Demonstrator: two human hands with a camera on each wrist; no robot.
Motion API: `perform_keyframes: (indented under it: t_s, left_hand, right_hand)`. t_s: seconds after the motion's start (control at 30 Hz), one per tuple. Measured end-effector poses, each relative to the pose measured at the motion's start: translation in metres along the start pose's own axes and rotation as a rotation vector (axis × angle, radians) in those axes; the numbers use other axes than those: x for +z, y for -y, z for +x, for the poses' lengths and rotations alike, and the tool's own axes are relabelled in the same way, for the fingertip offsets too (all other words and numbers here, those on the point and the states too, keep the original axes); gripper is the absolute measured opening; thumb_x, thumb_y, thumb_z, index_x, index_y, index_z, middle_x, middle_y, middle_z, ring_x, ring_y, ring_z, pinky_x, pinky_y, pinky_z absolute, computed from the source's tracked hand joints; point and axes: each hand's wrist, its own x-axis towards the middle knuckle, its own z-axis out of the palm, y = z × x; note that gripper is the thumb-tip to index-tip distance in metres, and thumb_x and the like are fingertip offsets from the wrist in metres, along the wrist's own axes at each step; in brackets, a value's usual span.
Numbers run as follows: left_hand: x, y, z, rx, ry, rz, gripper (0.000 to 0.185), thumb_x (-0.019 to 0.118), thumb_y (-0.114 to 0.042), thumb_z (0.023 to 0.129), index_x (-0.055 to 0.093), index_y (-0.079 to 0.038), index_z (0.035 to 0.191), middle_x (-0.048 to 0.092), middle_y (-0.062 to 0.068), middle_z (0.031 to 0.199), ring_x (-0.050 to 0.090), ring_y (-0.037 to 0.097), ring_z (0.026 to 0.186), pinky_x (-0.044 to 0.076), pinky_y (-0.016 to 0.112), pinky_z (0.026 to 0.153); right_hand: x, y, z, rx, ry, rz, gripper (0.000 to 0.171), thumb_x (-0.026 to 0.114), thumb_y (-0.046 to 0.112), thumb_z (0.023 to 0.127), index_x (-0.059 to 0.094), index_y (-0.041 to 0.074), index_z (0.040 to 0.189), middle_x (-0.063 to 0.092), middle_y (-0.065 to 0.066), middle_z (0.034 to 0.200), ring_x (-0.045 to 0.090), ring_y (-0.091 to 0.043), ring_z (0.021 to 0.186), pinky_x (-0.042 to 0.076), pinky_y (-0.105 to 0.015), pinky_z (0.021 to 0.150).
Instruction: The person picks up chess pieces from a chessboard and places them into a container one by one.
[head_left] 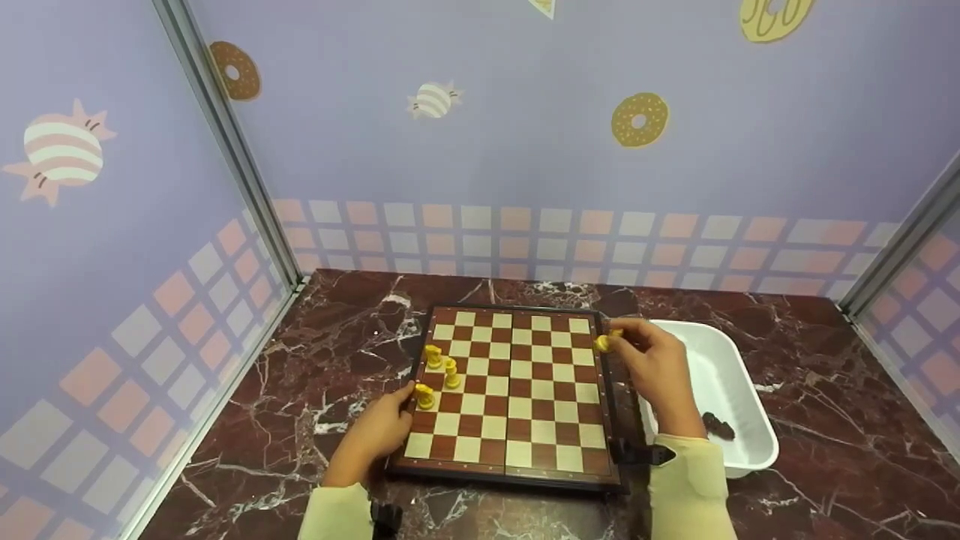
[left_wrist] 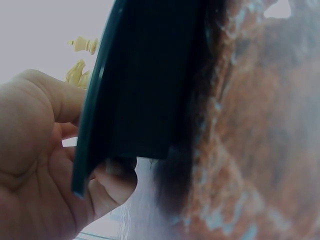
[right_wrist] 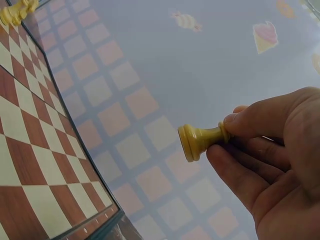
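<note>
A folding chessboard (head_left: 523,471) lies open on the marble table. My left hand (head_left: 379,427) grips its left edge; in the left wrist view the thumb lies on the upper side and a fingertip (left_wrist: 120,182) shows under the board's dark rim (left_wrist: 92,125). My right hand (head_left: 660,367) pinches a yellow chess piece (right_wrist: 200,140) above the right edge, base pointing away from the fingers. Its top is hidden, so its kind does not show. Near the left edge stand a yellow knight (head_left: 425,397), another horse-shaped yellow piece (head_left: 433,356) and a taller yellow piece (head_left: 451,373).
Right of the board sits a white plastic tray (head_left: 739,375), with a few dark pieces (head_left: 718,426) at its near end. Patterned wall panels (head_left: 517,150) enclose the marble table (head_left: 360,315) at the back and both sides.
</note>
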Motion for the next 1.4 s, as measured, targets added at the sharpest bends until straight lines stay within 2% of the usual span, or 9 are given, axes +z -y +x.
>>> perform_keyframes:
  t_s: [0.07, 0.3, 0.43, 0.57, 0.67, 0.8, 1.17, 1.3, 1.4]
  left_hand:
    - [0.000, 0.000, 0.001, -0.002, 0.001, -0.003, 0.058, 0.048, -0.004, 0.088, 0.042, -0.002, 0.146, 0.053, 0.026, 0.138, 0.059, 0.027, 0.097, 0.045, 0.044, 0.081]
    - [0.000, 0.001, 0.000, 0.000, -0.011, -0.016, 0.058, 0.048, -0.004, 0.088, 0.043, -0.001, 0.145, 0.052, 0.027, 0.138, 0.057, 0.032, 0.117, 0.046, 0.050, 0.094]
    - [0.000, 0.001, 0.000, 0.002, -0.016, -0.018, 0.058, 0.048, -0.004, 0.088, 0.043, -0.001, 0.145, 0.051, 0.026, 0.138, 0.055, 0.035, 0.121, 0.045, 0.051, 0.097]
    - [0.000, 0.001, 0.000, -0.001, 0.003, -0.017, 0.058, 0.047, -0.004, 0.089, 0.041, -0.002, 0.146, 0.050, 0.026, 0.140, 0.062, 0.033, 0.092, 0.049, 0.044, 0.079]
    - [0.000, 0.001, 0.000, -0.002, 0.007, -0.011, 0.058, 0.046, -0.004, 0.089, 0.041, -0.002, 0.147, 0.050, 0.025, 0.140, 0.060, 0.028, 0.088, 0.045, 0.041, 0.074]
    - [0.001, 0.001, 0.000, 0.005, -0.003, -0.002, 0.057, 0.047, -0.003, 0.088, 0.042, 0.000, 0.145, 0.051, 0.027, 0.139, 0.058, 0.030, 0.114, 0.047, 0.046, 0.087]
    - [0.002, 0.002, 0.001, -0.007, -0.002, -0.010, 0.058, 0.047, -0.004, 0.088, 0.041, 0.000, 0.146, 0.050, 0.026, 0.140, 0.055, 0.033, 0.121, 0.047, 0.048, 0.091]
    - [0.002, 0.002, 0.001, -0.011, -0.003, -0.012, 0.058, 0.047, -0.004, 0.088, 0.041, -0.001, 0.146, 0.050, 0.027, 0.139, 0.058, 0.031, 0.113, 0.047, 0.048, 0.089]
    - [0.002, 0.002, 0.001, -0.013, 0.001, -0.011, 0.059, 0.047, -0.004, 0.088, 0.041, -0.002, 0.146, 0.050, 0.027, 0.139, 0.059, 0.028, 0.102, 0.046, 0.044, 0.083]
  right_hand:
    - [-0.002, -0.001, 0.000, 0.015, 0.003, 0.015, 0.020, 0.072, 0.010, 0.086, 0.074, 0.007, 0.105, 0.074, -0.011, 0.097, 0.065, -0.004, 0.082, 0.052, -0.016, 0.070]
    - [-0.008, -0.006, 0.001, 0.044, -0.005, -0.025, 0.020, 0.069, 0.011, 0.088, 0.073, 0.008, 0.107, 0.074, -0.011, 0.096, 0.066, -0.009, 0.079, 0.051, -0.018, 0.068]
    - [-0.011, -0.010, 0.001, 0.056, -0.017, -0.062, 0.022, 0.068, 0.014, 0.089, 0.073, 0.010, 0.109, 0.075, -0.007, 0.097, 0.066, -0.008, 0.082, 0.048, -0.018, 0.071]
    - [-0.014, -0.013, 0.002, 0.073, -0.027, -0.077, 0.021, 0.068, 0.015, 0.089, 0.073, 0.012, 0.109, 0.075, -0.006, 0.098, 0.066, -0.010, 0.086, 0.048, -0.020, 0.073]
    - [-0.016, -0.014, 0.003, 0.088, -0.037, -0.084, 0.020, 0.068, 0.016, 0.089, 0.073, 0.015, 0.109, 0.075, -0.006, 0.100, 0.065, -0.010, 0.088, 0.047, -0.019, 0.073]
    - [-0.020, -0.018, 0.003, 0.104, -0.064, -0.081, 0.019, 0.068, 0.016, 0.089, 0.073, 0.014, 0.107, 0.074, -0.008, 0.100, 0.062, -0.008, 0.083, 0.047, -0.018, 0.062]
    - [-0.026, -0.024, 0.003, 0.143, -0.093, -0.105, 0.021, 0.068, 0.016, 0.088, 0.073, 0.013, 0.108, 0.074, -0.008, 0.100, 0.059, -0.002, 0.080, 0.045, -0.015, 0.063]
    - [-0.028, -0.027, 0.003, 0.141, -0.095, -0.094, 0.022, 0.067, 0.014, 0.088, 0.073, 0.011, 0.109, 0.074, -0.009, 0.100, 0.059, -0.002, 0.078, 0.045, -0.017, 0.055]
    - [-0.029, -0.029, 0.004, 0.136, -0.107, -0.105, 0.022, 0.068, 0.013, 0.086, 0.074, 0.011, 0.107, 0.074, -0.009, 0.098, 0.059, 0.000, 0.077, 0.044, -0.017, 0.058]
